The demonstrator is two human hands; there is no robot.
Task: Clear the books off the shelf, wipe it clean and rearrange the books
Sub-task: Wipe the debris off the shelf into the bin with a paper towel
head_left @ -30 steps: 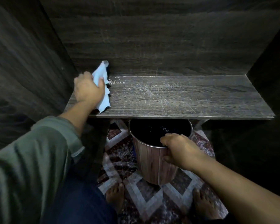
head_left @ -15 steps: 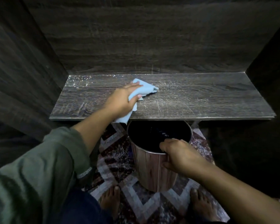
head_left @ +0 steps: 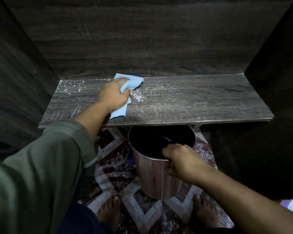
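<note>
The limp cloth [head_left: 119, 113] is held bunched in the left hand [head_left: 112, 96] fingers; the bin [head_left: 152, 179] is pinched at its rim by the right hand [head_left: 182, 162].

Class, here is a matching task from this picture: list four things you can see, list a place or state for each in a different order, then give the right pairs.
Things:
1. cloth
2. bin
3. white specks
4. rug

Places or states:
A. lies on the floor below the shelf
B. held at its rim by the right hand
C. scattered on the shelf
D. bunched in the left hand

Pairs: 1-D, 2-B, 3-C, 4-A
</note>
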